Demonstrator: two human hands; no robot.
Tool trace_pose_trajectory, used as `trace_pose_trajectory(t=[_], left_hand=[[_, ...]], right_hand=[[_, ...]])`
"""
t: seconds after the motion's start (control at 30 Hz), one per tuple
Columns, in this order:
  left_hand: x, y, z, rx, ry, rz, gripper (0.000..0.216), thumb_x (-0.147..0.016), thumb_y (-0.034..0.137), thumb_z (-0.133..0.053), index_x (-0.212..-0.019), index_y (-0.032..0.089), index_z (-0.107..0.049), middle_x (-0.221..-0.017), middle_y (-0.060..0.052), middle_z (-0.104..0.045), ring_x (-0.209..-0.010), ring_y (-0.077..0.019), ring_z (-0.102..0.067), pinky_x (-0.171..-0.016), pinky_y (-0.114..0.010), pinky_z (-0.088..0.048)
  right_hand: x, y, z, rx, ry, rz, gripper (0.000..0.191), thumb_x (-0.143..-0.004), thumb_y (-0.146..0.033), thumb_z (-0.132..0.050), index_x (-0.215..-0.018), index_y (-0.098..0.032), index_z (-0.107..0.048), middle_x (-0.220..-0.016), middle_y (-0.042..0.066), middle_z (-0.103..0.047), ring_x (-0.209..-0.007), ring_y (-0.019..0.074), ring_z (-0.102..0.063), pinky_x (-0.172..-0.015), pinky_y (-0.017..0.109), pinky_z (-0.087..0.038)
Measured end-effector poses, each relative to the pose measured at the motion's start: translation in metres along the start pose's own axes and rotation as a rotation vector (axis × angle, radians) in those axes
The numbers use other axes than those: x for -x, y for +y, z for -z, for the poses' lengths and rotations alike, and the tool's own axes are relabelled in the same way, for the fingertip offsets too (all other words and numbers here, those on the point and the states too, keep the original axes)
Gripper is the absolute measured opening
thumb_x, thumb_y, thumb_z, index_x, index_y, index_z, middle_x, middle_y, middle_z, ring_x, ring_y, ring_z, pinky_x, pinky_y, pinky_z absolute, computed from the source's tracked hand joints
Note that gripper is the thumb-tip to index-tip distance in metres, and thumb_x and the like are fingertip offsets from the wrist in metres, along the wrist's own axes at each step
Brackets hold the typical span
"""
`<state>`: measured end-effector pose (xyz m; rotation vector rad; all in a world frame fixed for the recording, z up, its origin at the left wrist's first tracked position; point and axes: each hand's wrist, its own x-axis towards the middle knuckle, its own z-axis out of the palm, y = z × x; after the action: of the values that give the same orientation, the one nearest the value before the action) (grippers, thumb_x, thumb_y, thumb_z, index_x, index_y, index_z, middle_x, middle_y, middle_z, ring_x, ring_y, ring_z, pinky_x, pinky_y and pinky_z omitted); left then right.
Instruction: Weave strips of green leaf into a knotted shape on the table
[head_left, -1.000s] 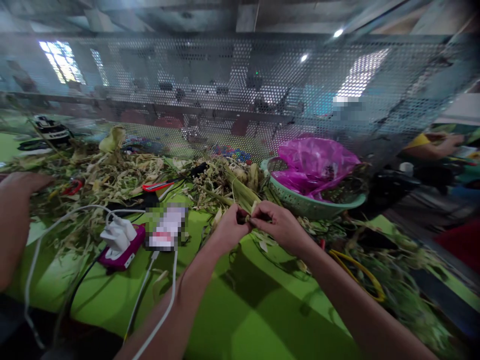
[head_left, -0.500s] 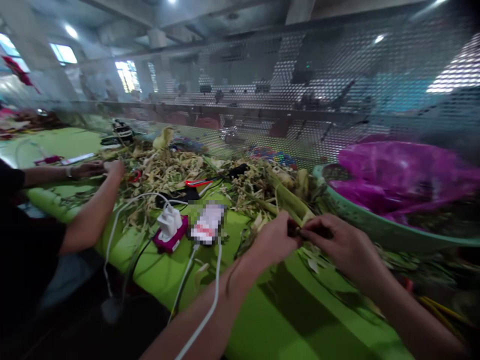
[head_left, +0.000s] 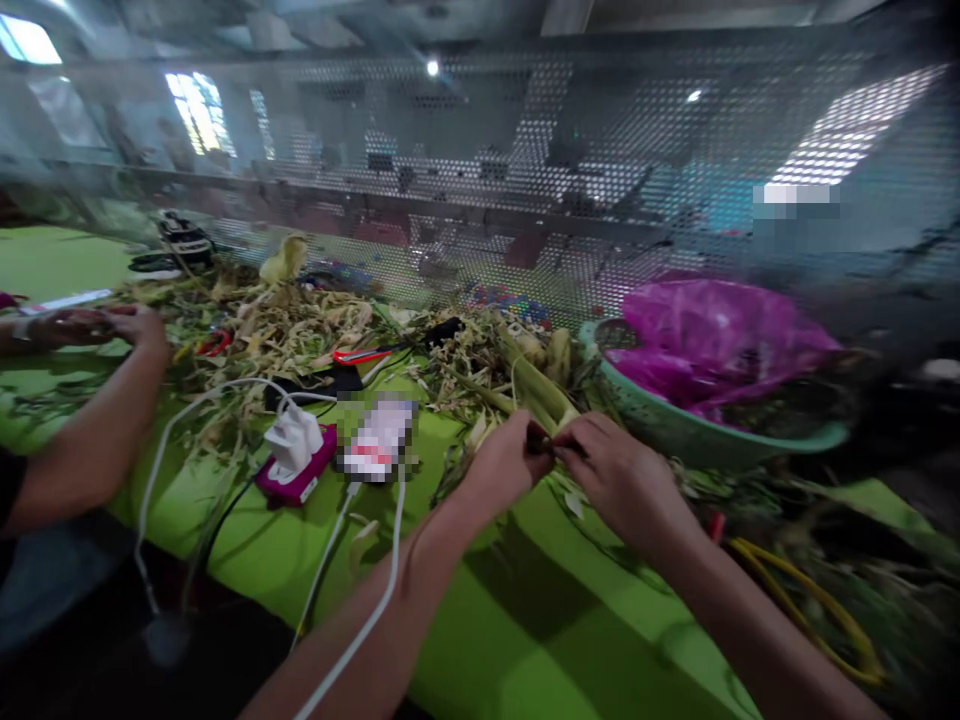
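My left hand (head_left: 504, 458) and my right hand (head_left: 621, 472) meet above the green table (head_left: 495, 640), fingertips pinched together. A small dark piece sits between them, too small to name and mostly hidden by the fingers. Right behind my hands lies a heap of dried plant matter (head_left: 480, 365), with a long pale-green husk or stalk (head_left: 541, 385) sloping down toward my fingertips. Beyond my right hand stands a green basin (head_left: 720, 440) with a purple plastic bag (head_left: 720, 330) in it.
To the left are a phone (head_left: 379, 438) on white cables, a magenta power block (head_left: 304, 485) with white plugs, and red-handled scissors or cutters (head_left: 361, 356). A co-worker's arm (head_left: 90, 430) reaches in. A mesh screen (head_left: 465, 190) runs behind. Yellow handles (head_left: 817, 600) lie at right.
The view has turned to the right, so everything sits further left in it. My hands stay pinched together over the table in nearly the same pose.
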<state>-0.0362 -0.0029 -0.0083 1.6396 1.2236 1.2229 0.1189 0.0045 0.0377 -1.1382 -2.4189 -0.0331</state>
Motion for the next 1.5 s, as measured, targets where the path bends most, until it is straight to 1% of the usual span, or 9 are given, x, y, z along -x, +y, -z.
trace_pose_trajectory(t=[0.23,0.43,0.6,0.77,0.97,1.13,1.27,1.37,1.5], left_hand=[[0.001,-0.003,0.0,0.037,-0.039,-0.042,0.018,-0.077,0.028,-0.06,-0.078,0.019,-0.044,-0.069,0.003,-0.05,-0.063,-0.011,-0.044,-0.057,-0.023,-0.031],[0.0,0.003,-0.001,0.1,0.005,0.072,0.02,-0.073,0.027,-0.064,-0.076,0.019,-0.046,-0.067,0.004,-0.048,-0.062,-0.0106,-0.041,-0.057,-0.024,-0.028],[-0.007,0.003,-0.004,0.303,0.021,0.194,0.024,-0.067,0.025,-0.068,-0.073,0.019,-0.045,-0.062,0.007,-0.041,-0.059,-0.009,-0.036,-0.057,-0.023,-0.028],[-0.007,0.004,-0.003,0.322,0.007,0.21,0.02,-0.068,0.021,-0.066,-0.074,0.018,-0.046,-0.062,0.007,-0.042,-0.058,-0.008,-0.035,-0.056,-0.022,-0.028],[-0.003,0.008,-0.002,0.212,-0.021,0.116,0.016,-0.07,0.021,-0.064,-0.075,0.016,-0.05,-0.067,0.004,-0.048,-0.064,-0.0091,-0.04,-0.058,-0.022,-0.031],[-0.002,0.008,0.0,0.074,-0.042,0.048,0.013,-0.072,0.022,-0.062,-0.076,0.017,-0.05,-0.07,0.003,-0.052,-0.068,-0.0118,-0.045,-0.061,-0.023,-0.034],[-0.004,0.001,-0.002,-0.002,-0.048,0.029,0.012,-0.07,0.018,-0.06,-0.076,0.018,-0.05,-0.07,0.003,-0.053,-0.07,-0.0128,-0.046,-0.064,-0.025,-0.035],[-0.005,-0.001,-0.005,0.112,-0.045,0.06,0.014,-0.07,0.019,-0.061,-0.077,0.018,-0.049,-0.069,0.004,-0.052,-0.068,-0.0114,-0.045,-0.062,-0.024,-0.035],[-0.002,0.007,-0.006,0.416,-0.049,0.18,0.017,-0.071,0.023,-0.064,-0.078,0.018,-0.048,-0.065,0.005,-0.049,-0.059,-0.0083,-0.042,-0.056,-0.022,-0.033]], right_hand=[[0.002,-0.01,0.003,-0.059,0.018,-0.017,0.01,-0.088,-0.019,-0.047,-0.081,-0.021,-0.054,-0.086,0.008,-0.059,-0.077,0.0211,-0.057,-0.07,0.032,-0.042],[-0.001,-0.007,0.001,-0.236,0.068,-0.08,0.01,-0.087,-0.024,-0.053,-0.079,-0.022,-0.059,-0.084,0.006,-0.061,-0.08,0.0211,-0.058,-0.073,0.032,-0.043],[-0.002,0.004,-0.003,-0.59,0.092,-0.245,0.013,-0.081,-0.031,-0.064,-0.089,-0.022,-0.061,-0.082,0.003,-0.064,-0.077,0.0191,-0.06,-0.072,0.031,-0.047],[-0.005,0.013,-0.003,-0.862,0.054,-0.308,0.024,-0.074,-0.036,-0.072,-0.088,-0.02,-0.062,-0.081,0.001,-0.063,-0.076,0.0163,-0.058,-0.073,0.029,-0.047],[-0.006,0.015,-0.008,-0.95,0.087,-0.418,0.037,-0.062,-0.038,-0.081,-0.078,-0.019,-0.053,-0.074,-0.002,-0.055,-0.069,0.0135,-0.053,-0.065,0.026,-0.045],[-0.005,0.018,-0.014,-1.033,0.041,-0.438,0.039,-0.06,-0.036,-0.08,-0.08,-0.02,-0.051,-0.074,-0.004,-0.052,-0.069,0.0123,-0.051,-0.065,0.025,-0.043],[-0.003,0.02,-0.019,-0.982,0.035,-0.414,0.034,-0.062,-0.033,-0.078,-0.078,-0.02,-0.051,-0.072,-0.005,-0.052,-0.067,0.0124,-0.05,-0.063,0.025,-0.042],[-0.004,0.018,-0.018,-0.91,0.06,-0.375,0.029,-0.065,-0.031,-0.076,-0.08,-0.02,-0.054,-0.072,-0.004,-0.053,-0.067,0.0127,-0.051,-0.063,0.025,-0.042],[-0.005,0.013,-0.008,-0.869,0.056,-0.352,0.02,-0.072,-0.034,-0.07,-0.083,-0.019,-0.06,-0.072,-0.002,-0.059,-0.068,0.0146,-0.055,-0.066,0.028,-0.045]])
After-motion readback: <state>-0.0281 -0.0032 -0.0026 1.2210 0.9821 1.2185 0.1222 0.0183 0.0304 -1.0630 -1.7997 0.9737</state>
